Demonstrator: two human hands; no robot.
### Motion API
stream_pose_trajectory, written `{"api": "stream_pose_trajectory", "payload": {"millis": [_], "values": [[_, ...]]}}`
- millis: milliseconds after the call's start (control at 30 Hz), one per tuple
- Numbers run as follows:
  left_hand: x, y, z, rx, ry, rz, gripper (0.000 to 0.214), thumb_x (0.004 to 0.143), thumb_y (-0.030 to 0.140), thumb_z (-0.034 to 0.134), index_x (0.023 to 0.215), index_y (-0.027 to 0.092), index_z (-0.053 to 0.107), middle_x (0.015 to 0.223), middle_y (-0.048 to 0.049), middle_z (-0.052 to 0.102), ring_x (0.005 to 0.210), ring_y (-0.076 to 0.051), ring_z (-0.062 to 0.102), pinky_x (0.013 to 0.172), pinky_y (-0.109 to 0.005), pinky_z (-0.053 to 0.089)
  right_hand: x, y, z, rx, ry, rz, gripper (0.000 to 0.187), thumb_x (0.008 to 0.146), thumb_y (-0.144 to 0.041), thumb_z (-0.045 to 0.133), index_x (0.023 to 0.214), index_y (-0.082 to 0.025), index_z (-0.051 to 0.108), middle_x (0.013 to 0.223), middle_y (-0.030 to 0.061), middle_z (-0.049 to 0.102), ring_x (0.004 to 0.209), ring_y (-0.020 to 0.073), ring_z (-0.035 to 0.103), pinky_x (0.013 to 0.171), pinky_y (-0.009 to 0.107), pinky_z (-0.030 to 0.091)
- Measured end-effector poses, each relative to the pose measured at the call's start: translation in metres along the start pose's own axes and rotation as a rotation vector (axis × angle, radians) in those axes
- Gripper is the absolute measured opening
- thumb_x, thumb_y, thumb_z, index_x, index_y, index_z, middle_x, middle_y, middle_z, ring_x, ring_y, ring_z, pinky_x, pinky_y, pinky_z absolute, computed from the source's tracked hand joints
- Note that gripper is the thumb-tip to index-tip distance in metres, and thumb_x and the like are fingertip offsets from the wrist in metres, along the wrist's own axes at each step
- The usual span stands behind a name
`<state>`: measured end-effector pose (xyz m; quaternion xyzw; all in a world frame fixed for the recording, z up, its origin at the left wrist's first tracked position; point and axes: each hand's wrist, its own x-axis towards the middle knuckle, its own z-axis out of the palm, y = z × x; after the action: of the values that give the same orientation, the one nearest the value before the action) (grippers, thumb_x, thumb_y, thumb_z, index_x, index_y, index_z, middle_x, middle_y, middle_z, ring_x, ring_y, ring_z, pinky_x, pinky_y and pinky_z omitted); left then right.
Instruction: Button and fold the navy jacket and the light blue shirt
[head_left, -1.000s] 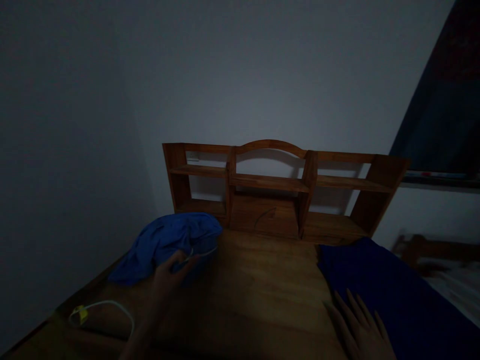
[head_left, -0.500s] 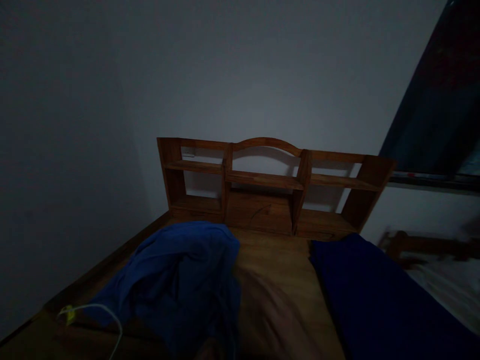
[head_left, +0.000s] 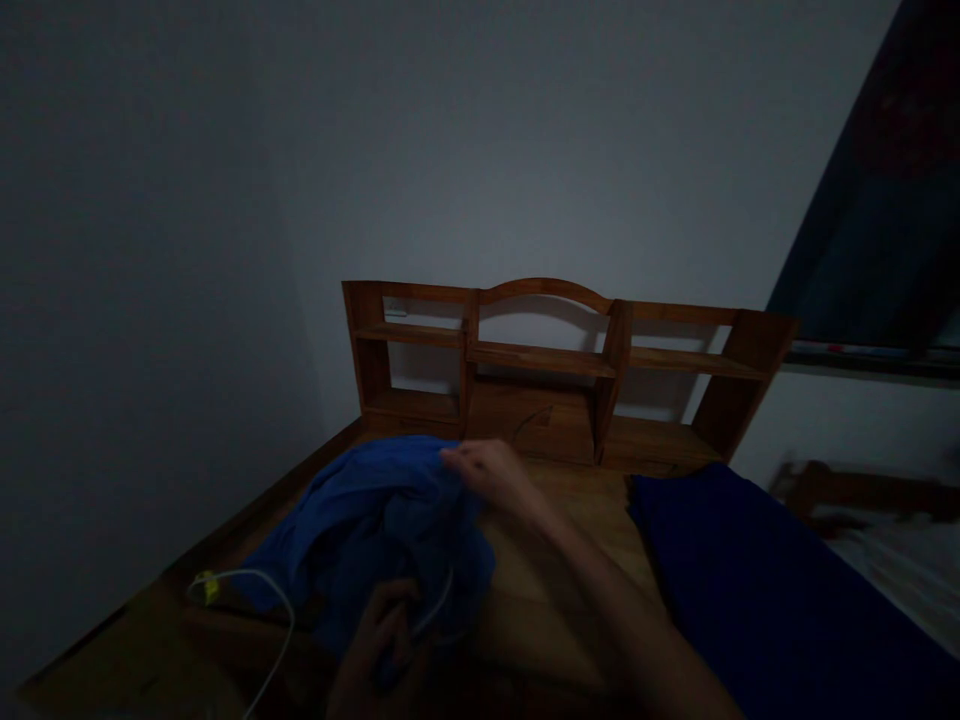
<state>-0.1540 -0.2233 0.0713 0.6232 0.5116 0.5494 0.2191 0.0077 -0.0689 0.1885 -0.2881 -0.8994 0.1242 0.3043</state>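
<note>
The room is dim. A crumpled bright blue cloth point(head_left: 367, 520) lies on a bare wooden bed platform point(head_left: 555, 530). My left hand point(head_left: 382, 650) is closed on the cloth's near edge, where a thin white cord runs through my fingers. My right hand point(head_left: 487, 472) reaches across and pinches the cloth's top far edge. A white cable with a yellow end point(head_left: 214, 587) loops just left of the cloth.
A wooden headboard with open shelves point(head_left: 555, 365) stands against the grey wall. A dark blue sheet or mat point(head_left: 757, 590) covers the right side of the platform. Another piece of wooden furniture point(head_left: 847, 495) shows at the right edge.
The blue cloth has been pulled closer to me. My right hand left the dark blue sheet and now grips the cloth's top; my left hand holds its near edge.
</note>
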Motion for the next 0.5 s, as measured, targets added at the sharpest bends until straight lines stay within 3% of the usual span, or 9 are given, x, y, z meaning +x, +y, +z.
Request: {"api": "stream_pose_trajectory", "payload": {"millis": [67,133,167,233,333,400,500], "values": [[0.017,0.016,-0.002,0.033,0.088,0.052,0.030,0.073,0.032,0.063,0.057,0.018,0.042,0.100,-0.0080,0.058,0.092,-0.019,0.058,0.077,-0.025,0.046,0.006,0.003,-0.032,0.138,0.049,0.013,0.045,0.096,-0.039,0.032,0.078,-0.014,0.065,0.089,0.0022,0.065,0.085,0.0122,0.059,0.082,0.024,0.041],[0.033,0.034,0.000,0.015,0.079,0.087,0.033,0.075,0.028,0.061,0.056,0.018,0.036,0.101,-0.0072,0.059,0.094,-0.018,0.057,0.078,-0.023,0.045,0.006,0.002,-0.049,0.278,-0.055,0.002,0.028,0.090,-0.037,0.049,0.098,-0.015,0.063,0.098,0.0020,0.064,0.084,0.0124,0.059,0.078,0.023,0.043],[0.039,0.043,0.002,-0.005,0.038,0.106,0.032,0.077,0.024,0.058,0.056,0.018,0.035,0.100,-0.0071,0.059,0.093,-0.017,0.057,0.076,-0.022,0.044,0.004,0.001,-0.052,0.362,-0.158,-0.005,0.031,0.086,-0.034,0.056,0.112,-0.017,0.058,0.106,0.0026,0.062,0.084,0.0122,0.060,0.075,0.022,0.044],[0.045,0.059,0.011,-0.058,-0.094,0.172,0.026,0.079,0.016,0.050,0.057,0.018,0.036,0.099,-0.0075,0.061,0.088,-0.016,0.058,0.073,-0.022,0.044,0.000,-0.001,-0.046,0.540,-0.402,-0.045,0.051,0.081,-0.023,0.059,0.130,-0.022,0.044,0.125,0.0052,0.053,0.086,0.0115,0.060,0.072,0.021,0.046],[0.040,0.076,0.027,-0.099,-0.332,0.272,0.020,0.074,0.005,0.041,0.058,0.017,0.040,0.095,-0.0075,0.063,0.083,-0.016,0.059,0.071,-0.022,0.042,-0.006,-0.003,-0.028,0.675,-0.688,-0.128,0.067,0.078,-0.003,0.048,0.139,-0.024,0.033,0.139,0.0058,0.040,0.101,0.0118,0.057,0.076,0.018,0.046],[0.032,0.083,0.035,-0.118,-0.436,0.317,0.019,0.069,0.002,0.040,0.058,0.017,0.041,0.093,-0.0062,0.065,0.083,-0.016,0.060,0.071,-0.022,0.041,-0.008,-0.006,-0.015,0.686,-0.843,-0.178,0.074,0.072,0.005,0.043,0.140,-0.023,0.032,0.141,0.0046,0.037,0.113,0.0137,0.051,0.082,0.018,0.044],[0.021,0.090,0.040,-0.145,-0.471,0.291,0.020,0.064,-0.001,0.038,0.061,0.017,0.044,0.093,-0.0034,0.067,0.086,-0.016,0.061,0.074,-0.022,0.041,-0.009,-0.010,0.004,0.711,-1.025,-0.245,0.072,0.069,0.004,0.051,0.135,-0.022,0.040,0.142,0.0036,0.035,0.124,0.0175,0.041,0.086,0.019,0.044]]}}
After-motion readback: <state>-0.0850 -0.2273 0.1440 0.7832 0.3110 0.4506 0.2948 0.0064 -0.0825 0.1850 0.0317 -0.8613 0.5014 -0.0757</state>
